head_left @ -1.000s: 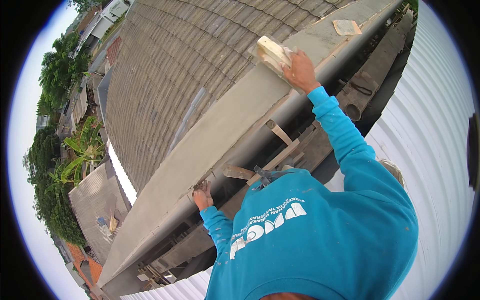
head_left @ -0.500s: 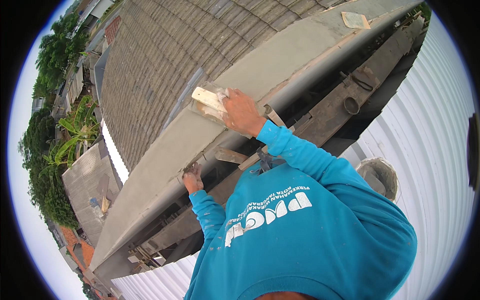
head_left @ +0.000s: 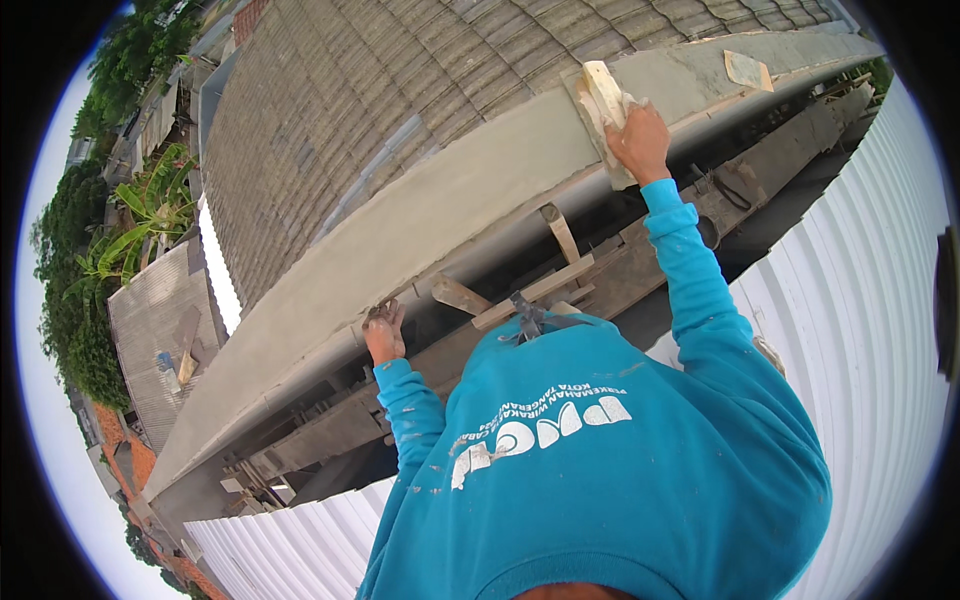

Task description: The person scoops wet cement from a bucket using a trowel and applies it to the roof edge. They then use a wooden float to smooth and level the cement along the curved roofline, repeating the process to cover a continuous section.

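My right hand [head_left: 640, 142] is closed round the pale wooden handle of a plastering float [head_left: 603, 95]. Its flat board lies against the smooth grey mortar on a long ledge [head_left: 480, 205], overhanging the near edge. Farther left, my left hand [head_left: 384, 335] grips that same near edge, its mortar-smeared fingers curled over the top. The mortar band looks damp and even between the two hands. On the ledge beyond my right hand lies a flat, pale rectangular piece [head_left: 748, 70] with a tan edge.
Beyond the ledge rises a grey-brown tiled roof [head_left: 370, 110]. Below it, a scaffold plank [head_left: 625, 268] and wood offcuts [head_left: 562, 233] run alongside a dark gap. White corrugated sheeting [head_left: 860, 300] spreads to the right. Lower roofs and trees [head_left: 75, 300] show far left.
My right hand has swept the float rightward along the ledge, and the float has turned more upright in view. The left hand keeps its hold on the edge. The bucket is now mostly hidden by my sleeve.
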Motion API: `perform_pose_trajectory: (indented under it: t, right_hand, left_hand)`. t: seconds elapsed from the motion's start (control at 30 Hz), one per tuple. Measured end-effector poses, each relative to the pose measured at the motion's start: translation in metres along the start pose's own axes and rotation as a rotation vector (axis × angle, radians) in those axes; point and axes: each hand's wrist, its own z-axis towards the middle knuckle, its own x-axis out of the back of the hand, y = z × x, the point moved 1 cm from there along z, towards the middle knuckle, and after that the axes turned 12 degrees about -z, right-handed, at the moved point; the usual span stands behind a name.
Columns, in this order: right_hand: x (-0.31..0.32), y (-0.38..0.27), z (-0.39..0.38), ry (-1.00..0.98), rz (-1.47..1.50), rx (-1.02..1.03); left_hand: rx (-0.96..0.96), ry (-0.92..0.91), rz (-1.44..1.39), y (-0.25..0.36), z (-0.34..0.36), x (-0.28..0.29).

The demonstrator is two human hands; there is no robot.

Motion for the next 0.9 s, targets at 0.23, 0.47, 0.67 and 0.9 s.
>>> perform_pose_trajectory:
  t: [0.23,0.47,0.67,0.9]
  right_hand:
    - [0.057,-0.247,-0.123,-0.375,0.525,0.529]
    - [0.03,-0.166,-0.048,-0.153,0.293,0.364]
    - [-0.01,0.047,0.05,0.002,-0.126,0.033]
    - [-0.021,0.175,0.106,-0.099,-0.195,-0.204]
  left_hand:
    - [-0.003,-0.034,0.025,0.009,-0.005,-0.017]
    - [0.012,-0.053,-0.025,0.007,-0.003,0.0]
    - [0.004,-0.048,0.025,0.006,-0.007,-0.005]
    - [-0.018,-0.003,-0.032,0.005,-0.014,-0.013]
